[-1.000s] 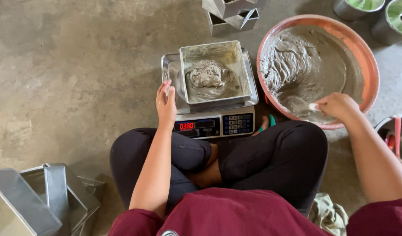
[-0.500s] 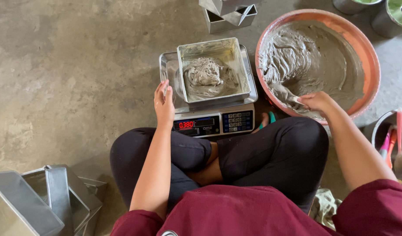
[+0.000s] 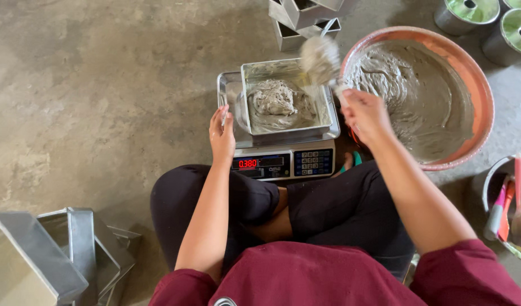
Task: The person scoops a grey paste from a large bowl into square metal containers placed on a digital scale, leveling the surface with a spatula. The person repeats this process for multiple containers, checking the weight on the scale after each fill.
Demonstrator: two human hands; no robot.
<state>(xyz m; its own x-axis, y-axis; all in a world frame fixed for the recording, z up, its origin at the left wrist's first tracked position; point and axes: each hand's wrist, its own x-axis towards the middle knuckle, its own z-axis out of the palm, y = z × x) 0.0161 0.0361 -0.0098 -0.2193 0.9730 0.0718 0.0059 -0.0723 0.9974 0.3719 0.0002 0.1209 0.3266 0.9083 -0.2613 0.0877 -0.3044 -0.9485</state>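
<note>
I sit cross-legged on a concrete floor. A digital scale (image 3: 283, 164) with a red readout stands before my knees. On it rests a square metal tin (image 3: 255, 73) holding a lump of grey batter (image 3: 274, 102). My left hand (image 3: 222, 133) touches the left edge of the scale's pan. My right hand (image 3: 365, 116) grips a ladle (image 3: 320, 59), blurred and loaded with batter, held above the tin's right rim. To the right sits a large orange basin (image 3: 475, 85) coated with grey batter.
Stacked square metal tins (image 3: 297, 17) stand behind the scale. More metal tins (image 3: 56, 255) lie at the lower left. Round tube moulds (image 3: 467, 14) are at the top right. A bowl (image 3: 490, 187) with pink and orange spatulas sits at the right edge.
My right hand has lifted the ladle out of the orange basin and swung it left over the tin on the scale. My left hand has stayed at the scale.
</note>
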